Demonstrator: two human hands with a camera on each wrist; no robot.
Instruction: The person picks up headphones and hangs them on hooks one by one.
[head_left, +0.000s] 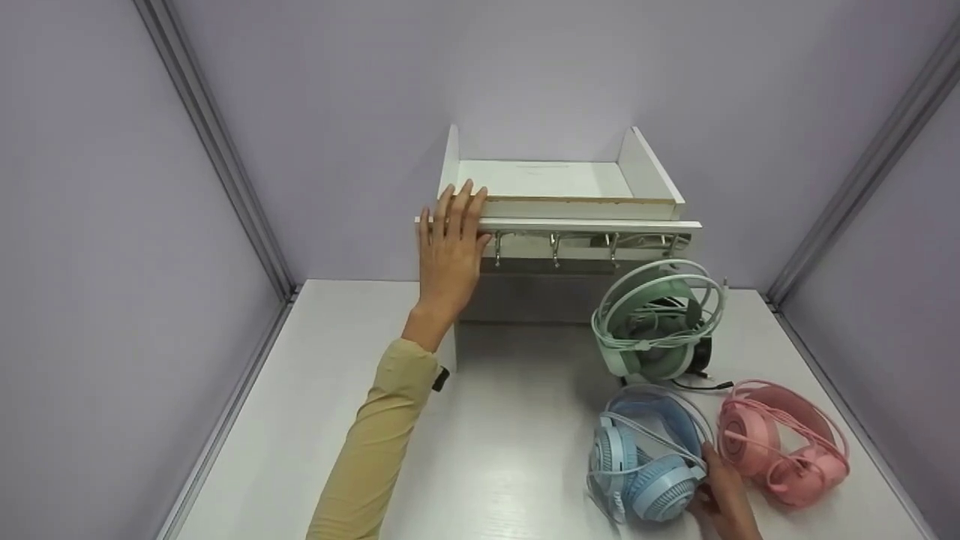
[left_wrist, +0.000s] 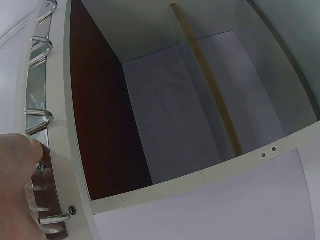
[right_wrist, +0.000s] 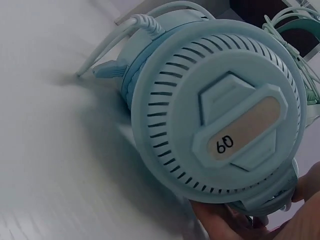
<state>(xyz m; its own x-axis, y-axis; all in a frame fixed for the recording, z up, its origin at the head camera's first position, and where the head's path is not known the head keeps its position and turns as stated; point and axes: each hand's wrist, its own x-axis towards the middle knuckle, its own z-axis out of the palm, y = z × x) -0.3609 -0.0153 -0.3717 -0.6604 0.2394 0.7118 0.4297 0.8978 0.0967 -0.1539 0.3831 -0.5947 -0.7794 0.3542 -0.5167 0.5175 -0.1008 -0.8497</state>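
Observation:
My left hand (head_left: 450, 259) lies against the left end of a white hook rack (head_left: 592, 225), its fingers straight over the top edge. In the left wrist view, the thumb touches the metal hook strip (left_wrist: 37, 90). Low on the right, my right hand (head_left: 724, 487) grips light blue headphones (head_left: 664, 487) by the side of the headband. The right wrist view shows one blue earcup (right_wrist: 225, 115) close up, with a tan sticker and handwritten digits; the fingers (right_wrist: 220, 220) are below it, partly hidden. A cable is looped around these headphones.
Green headphones (head_left: 652, 352) with a coiled cable hang under the rack's right end, with a black set partly hidden behind. Pink headphones (head_left: 802, 442) lie on the white table (head_left: 337, 360) beside my right hand. Walls enclose the table.

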